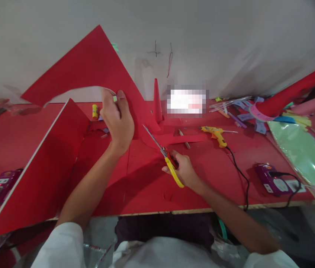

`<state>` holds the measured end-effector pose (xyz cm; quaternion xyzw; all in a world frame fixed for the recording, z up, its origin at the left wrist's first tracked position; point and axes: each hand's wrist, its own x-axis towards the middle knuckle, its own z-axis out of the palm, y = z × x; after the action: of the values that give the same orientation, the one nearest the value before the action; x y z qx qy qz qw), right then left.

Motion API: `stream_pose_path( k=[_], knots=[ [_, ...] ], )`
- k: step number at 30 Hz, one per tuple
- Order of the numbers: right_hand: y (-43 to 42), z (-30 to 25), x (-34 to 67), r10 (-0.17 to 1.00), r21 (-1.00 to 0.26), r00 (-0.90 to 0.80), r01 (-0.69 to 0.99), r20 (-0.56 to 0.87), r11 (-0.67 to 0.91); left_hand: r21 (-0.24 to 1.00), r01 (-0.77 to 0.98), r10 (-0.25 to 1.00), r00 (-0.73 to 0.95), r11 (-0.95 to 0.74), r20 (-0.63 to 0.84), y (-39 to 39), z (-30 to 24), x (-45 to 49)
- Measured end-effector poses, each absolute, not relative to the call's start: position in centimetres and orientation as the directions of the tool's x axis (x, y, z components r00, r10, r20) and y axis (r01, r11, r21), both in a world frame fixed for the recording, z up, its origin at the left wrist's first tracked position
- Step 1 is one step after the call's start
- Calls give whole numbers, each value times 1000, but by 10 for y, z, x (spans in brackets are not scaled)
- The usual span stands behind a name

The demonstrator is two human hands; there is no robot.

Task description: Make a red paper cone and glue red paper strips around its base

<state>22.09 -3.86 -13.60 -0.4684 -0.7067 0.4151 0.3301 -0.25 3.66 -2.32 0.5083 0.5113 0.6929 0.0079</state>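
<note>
My left hand [118, 121] pinches a large red sheet of card [90, 59] by its curved cut edge, holding it raised over the table. The sheet has a pointed corner at the top and a concave cut along its lower side. In my right hand [183, 167] are scissors [171, 165] with a yellow and red handle, blades pointing up and left toward the sheet's lower part. A long red strip [187, 139] curves away to the right behind the blades. Whether the strip is still joined to the sheet I cannot tell. A narrow red cone [157, 100] stands just behind.
A yellow glue gun [215, 134] lies to the right, its cord running to a purple power strip [273, 180]. At left a red divider board [45, 163] stands upright. A glue stick [95, 111], coloured strips and a green plastic sheet [299, 152] lie about.
</note>
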Motion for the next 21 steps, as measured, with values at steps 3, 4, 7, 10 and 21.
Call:
stream_pose_path(
  k=[3,4,7,10,21],
  knots=[
    [-39,-134,221,935,-893,-347,398,66,211,713,501,533,-475,-490,700,37,-23,-2],
    [-39,-133,221,935,-891,-348,402,63,210,715,499,534,-477,-489,698,36,-23,-2],
    [-39,-133,221,936,-896,-344,393,68,210,715,490,539,-472,-498,698,36,-23,-1],
    [-39,-136,221,941,-899,-330,382,82,212,689,493,517,-456,-531,724,37,-24,-1],
    [-36,-144,225,946,-866,-306,438,111,243,713,495,533,-474,-497,701,37,-24,-1]
  ],
)
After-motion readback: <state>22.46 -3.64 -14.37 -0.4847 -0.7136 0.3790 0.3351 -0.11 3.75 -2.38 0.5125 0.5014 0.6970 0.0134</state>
